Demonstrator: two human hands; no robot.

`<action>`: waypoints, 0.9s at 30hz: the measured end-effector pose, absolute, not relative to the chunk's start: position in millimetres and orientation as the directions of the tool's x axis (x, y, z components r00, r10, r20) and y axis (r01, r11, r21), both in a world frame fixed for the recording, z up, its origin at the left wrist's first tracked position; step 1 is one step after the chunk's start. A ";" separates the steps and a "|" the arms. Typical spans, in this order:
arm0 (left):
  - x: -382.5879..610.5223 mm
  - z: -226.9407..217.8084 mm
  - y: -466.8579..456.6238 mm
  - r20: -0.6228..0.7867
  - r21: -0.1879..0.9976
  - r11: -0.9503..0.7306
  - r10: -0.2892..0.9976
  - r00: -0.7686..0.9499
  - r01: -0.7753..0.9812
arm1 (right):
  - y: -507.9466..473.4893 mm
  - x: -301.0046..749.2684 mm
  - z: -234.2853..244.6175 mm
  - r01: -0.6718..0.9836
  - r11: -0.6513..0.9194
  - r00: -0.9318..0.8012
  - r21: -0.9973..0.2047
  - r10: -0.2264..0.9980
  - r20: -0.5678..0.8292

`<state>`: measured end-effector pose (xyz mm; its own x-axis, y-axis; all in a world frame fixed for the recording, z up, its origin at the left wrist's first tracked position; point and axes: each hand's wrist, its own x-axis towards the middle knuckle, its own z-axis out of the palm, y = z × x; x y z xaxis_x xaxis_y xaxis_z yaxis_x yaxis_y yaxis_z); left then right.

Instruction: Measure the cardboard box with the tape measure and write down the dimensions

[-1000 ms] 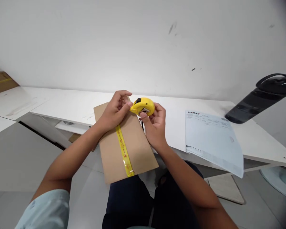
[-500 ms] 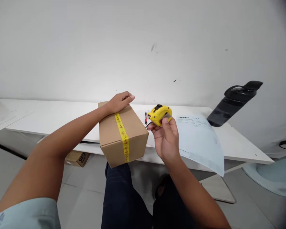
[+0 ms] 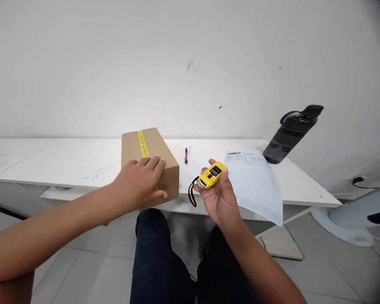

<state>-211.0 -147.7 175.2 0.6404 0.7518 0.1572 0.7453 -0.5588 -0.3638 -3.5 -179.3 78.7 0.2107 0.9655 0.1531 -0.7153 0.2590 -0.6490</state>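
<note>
A brown cardboard box sealed with a strip of yellow tape stands on the white table near its front edge. My left hand lies over the box's near end with the fingers wrapped on its corner. To the right, my right hand is cupped palm-up round a yellow tape measure, whose black wrist strap hangs down from it. The tape measure is held just in front of the table edge, apart from the box.
A red pen lies behind the box's right side. A printed sheet overhangs the table's front edge, and a black bottle stands tilted at the right rear. A board lies on the tiled floor. My legs are below.
The box has been set down flat on the table, and my left hand has slid from its far top to its near end. My right hand has lowered the tape measure and turned it palm-up.
</note>
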 end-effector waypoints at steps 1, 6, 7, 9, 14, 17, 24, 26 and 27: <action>-217.2 165.6 -148.8 0.158 -0.404 -0.569 0.728 0.667 0.716 | -180.3 -3.8 78.2 -0.722 0.252 0.205 -0.644 0.967 0.149; -267.3 163.0 -121.5 0.104 -0.443 -0.739 0.519 0.848 0.507 | -183.8 -4.4 75.5 -0.694 0.216 0.167 -0.687 0.976 0.137; -279.1 168.1 -115.1 0.094 -0.456 -0.745 0.503 0.859 0.486 | -183.7 -3.8 75.0 -0.683 0.204 0.159 -0.701 0.979 0.129; -301.8 177.5 -103.4 0.091 -0.496 -0.733 0.490 0.867 0.466 | -182.2 -2.6 73.9 -0.664 0.192 0.159 -0.723 0.981 0.115; -329.6 169.6 -97.7 0.281 -0.566 -0.624 0.468 0.838 0.539 | -175.9 -3.4 71.6 -0.586 0.185 0.203 -0.789 0.976 0.079; -307.9 140.6 -131.9 0.594 -0.482 -0.544 0.373 0.713 0.687 | -175.7 -7.5 71.5 -0.531 0.145 0.161 -0.835 0.984 0.069; -232.1 97.4 -221.3 0.762 -0.385 -0.656 0.171 0.624 0.649 | -194.1 -27.2 75.2 -0.380 -0.032 -0.286 -0.924 0.955 0.085; -226.7 95.0 -225.4 0.774 -0.387 -0.703 0.104 0.624 0.597 | -200.2 -30.1 75.9 -0.333 -0.043 -0.379 -0.942 0.921 0.092; -226.2 94.1 -225.7 0.771 -0.379 -0.727 0.095 0.630 0.573 | -202.3 -30.6 76.0 -0.316 -0.039 -0.403 -0.948 0.910 0.097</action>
